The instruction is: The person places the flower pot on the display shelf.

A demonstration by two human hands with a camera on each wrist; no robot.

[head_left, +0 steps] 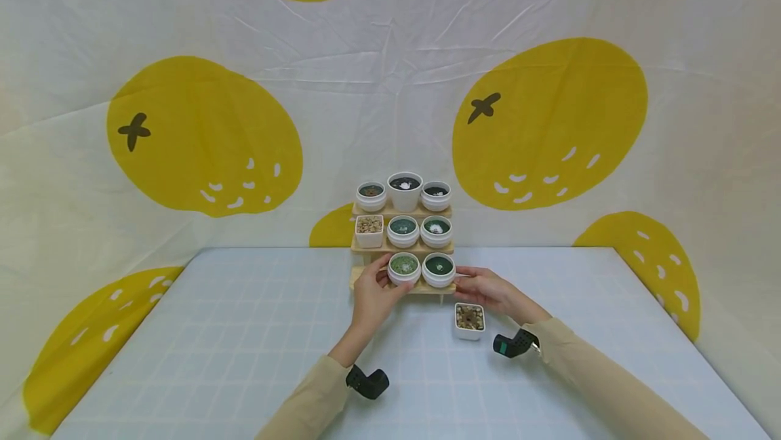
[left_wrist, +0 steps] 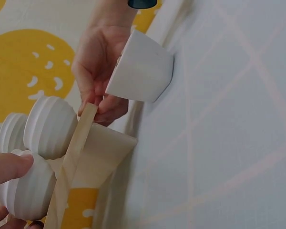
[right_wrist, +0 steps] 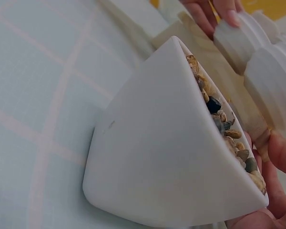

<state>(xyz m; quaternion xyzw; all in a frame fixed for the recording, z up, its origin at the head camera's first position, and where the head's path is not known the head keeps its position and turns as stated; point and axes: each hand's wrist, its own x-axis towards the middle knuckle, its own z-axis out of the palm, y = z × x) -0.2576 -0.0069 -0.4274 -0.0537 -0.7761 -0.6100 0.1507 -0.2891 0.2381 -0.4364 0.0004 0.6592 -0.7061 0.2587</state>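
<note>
My left hand grips a round white pot with pale green contents at the front left of the lowest shelf of a wooden tiered stand. Its thumb lies on the pot's ribbed side in the left wrist view. My right hand pinches the right end of that shelf between thumb and fingers. A second round pot, dark green inside, sits beside the gripped one, close to my right fingertips. Just in front of the right hand, a square white pot filled with pebbles stands on the table.
On the middle shelf are a pebble-filled square pot and two round pots. The top shelf bears a taller white pot between two low round ones. Behind the pale checked table hangs a white cloth with yellow fruit shapes.
</note>
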